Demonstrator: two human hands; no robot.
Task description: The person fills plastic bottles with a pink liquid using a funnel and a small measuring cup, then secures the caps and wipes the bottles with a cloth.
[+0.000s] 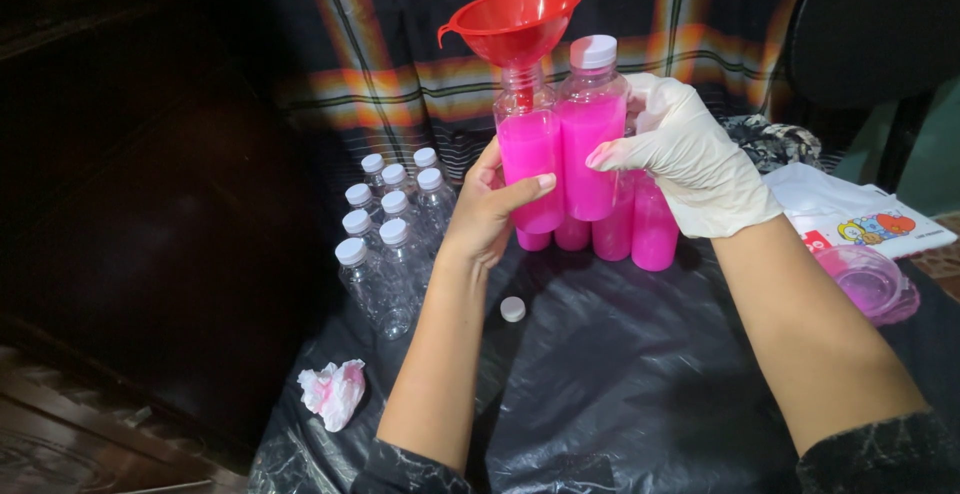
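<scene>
- Bare left hand (490,216) grips clear plastic bottle of pink liquid (530,159), red plastic funnel (515,24) seated in its neck.
- White-gloved right hand (690,159) clasps capped pink-filled bottle (590,134), touching the first.
- More filled pink bottles (640,229) behind; empty capped clear bottles (390,229) left.
- Loose white cap (513,309) on black plastic sheet (620,384); open room in front.

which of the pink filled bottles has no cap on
The bottle in the bare left hand: the funnel bottle carries a red funnel in its open neck. The capped bottle that the gloved right hand holds beside it wears a white cap.

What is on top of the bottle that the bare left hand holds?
A red funnel sits in the neck of the uncapped bottle held by the left hand. The spout's end inside the neck is hidden.
</scene>
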